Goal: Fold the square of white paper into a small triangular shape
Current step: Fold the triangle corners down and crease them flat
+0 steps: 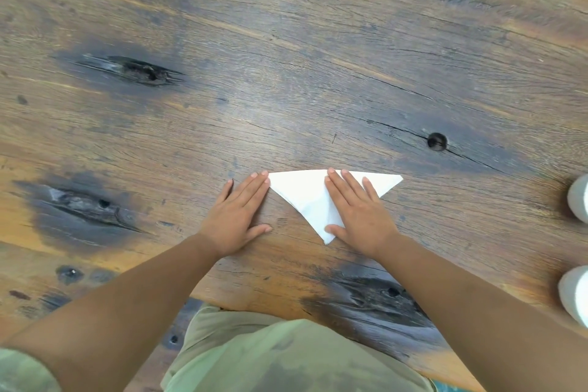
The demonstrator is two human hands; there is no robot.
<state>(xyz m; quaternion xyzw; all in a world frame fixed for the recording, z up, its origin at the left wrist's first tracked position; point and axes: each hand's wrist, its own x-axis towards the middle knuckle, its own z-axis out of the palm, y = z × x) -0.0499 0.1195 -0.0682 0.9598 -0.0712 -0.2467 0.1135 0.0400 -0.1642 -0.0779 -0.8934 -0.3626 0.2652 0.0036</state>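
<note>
The white paper (305, 192) lies folded into a flat triangle on the wooden table (286, 89), its long edge away from me and its point toward me. My right hand (359, 210) rests flat on the triangle's right half, fingers spread, thumb near the lower point. My left hand (237, 215) lies flat on the bare wood just left of the paper, its fingertips touching the triangle's left corner. Neither hand grips anything.
Two white rounded objects (579, 199) (574, 294) sit at the right edge of the view. The table's near edge (254, 309) runs just in front of my body. Dark knots and holes mark the wood.
</note>
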